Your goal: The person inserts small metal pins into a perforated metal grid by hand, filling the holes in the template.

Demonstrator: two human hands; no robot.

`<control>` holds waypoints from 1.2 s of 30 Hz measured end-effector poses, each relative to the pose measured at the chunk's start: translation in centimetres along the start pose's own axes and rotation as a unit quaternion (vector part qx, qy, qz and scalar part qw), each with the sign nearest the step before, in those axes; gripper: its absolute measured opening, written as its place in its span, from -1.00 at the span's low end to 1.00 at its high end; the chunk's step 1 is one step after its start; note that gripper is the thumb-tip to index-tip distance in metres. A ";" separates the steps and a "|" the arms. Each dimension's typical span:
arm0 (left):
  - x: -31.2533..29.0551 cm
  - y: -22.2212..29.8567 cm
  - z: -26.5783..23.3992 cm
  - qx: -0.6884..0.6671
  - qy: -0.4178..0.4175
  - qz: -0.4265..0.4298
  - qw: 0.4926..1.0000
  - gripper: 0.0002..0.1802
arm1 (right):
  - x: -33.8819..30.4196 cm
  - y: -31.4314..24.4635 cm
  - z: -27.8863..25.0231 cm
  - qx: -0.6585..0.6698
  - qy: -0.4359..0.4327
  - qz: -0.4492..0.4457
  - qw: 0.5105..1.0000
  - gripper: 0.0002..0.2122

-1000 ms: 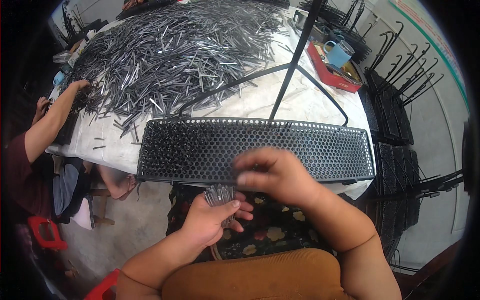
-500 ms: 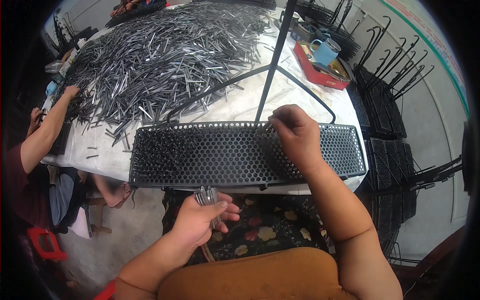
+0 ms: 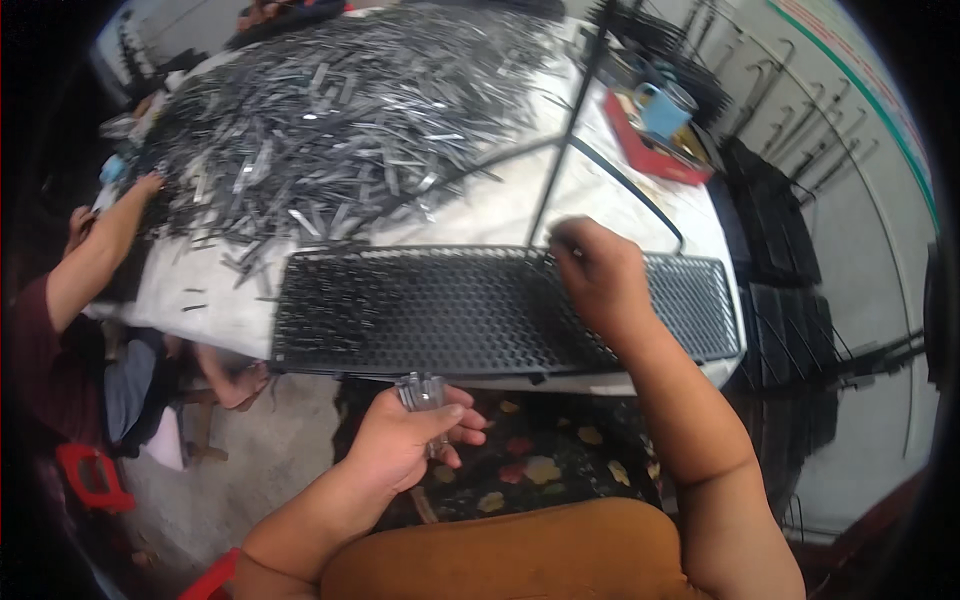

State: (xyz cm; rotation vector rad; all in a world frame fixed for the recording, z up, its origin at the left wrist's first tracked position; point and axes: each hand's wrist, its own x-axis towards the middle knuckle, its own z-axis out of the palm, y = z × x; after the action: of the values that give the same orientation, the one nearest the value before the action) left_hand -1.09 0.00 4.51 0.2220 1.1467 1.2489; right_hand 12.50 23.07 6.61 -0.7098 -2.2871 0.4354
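One bundle of strips, slim, grey and with a metallic shine, is gripped in the left hand, the thumb laid across it, just short of the tabletop's near edge; the strips are too blurred to be counted. The right hand is held over one black panel, its fingers bent inward; whether a strip is pinched between them cannot be told. The panel, long and rectangular, is set along the near edge of the tabletop, and its face is pierced with rows of small holes. Its left end is roughened by many dark, glinting tips, while the middle and right look smoother. By one straight black rod and two bent bars, a forked frame is formed behind the panel. One broad pile of countless loose strips is heaped from the far edge toward the left edge, and two strips are seen lying apart near the left edge, on wrinkled white cloth. Near the right edge, one red box is placed, with one blue mug at it. At the left edge, a co-worker's hand is stretched to the pile.
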 end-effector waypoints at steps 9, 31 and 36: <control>-1.6 23.8 -10.7 0.228 0.311 0.388 0.837 -0.10 | -3.1 1.3 -1.5 0.061 0.021 0.018 0.998 -0.91; -2.5 38.9 -21.5 0.311 0.574 0.208 0.728 -0.07 | -2.8 2.0 0.6 -0.017 0.039 -0.055 0.998 -0.85; -0.4 36.8 -22.5 0.323 0.541 0.253 0.734 -0.01 | -2.9 1.5 0.0 0.014 0.047 -0.043 0.998 -0.84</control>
State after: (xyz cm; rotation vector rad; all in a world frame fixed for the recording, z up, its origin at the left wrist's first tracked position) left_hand -41.41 3.77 19.43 0.3502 2.7014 1.4132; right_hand 14.78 22.50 4.38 -0.6034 -2.2095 0.3859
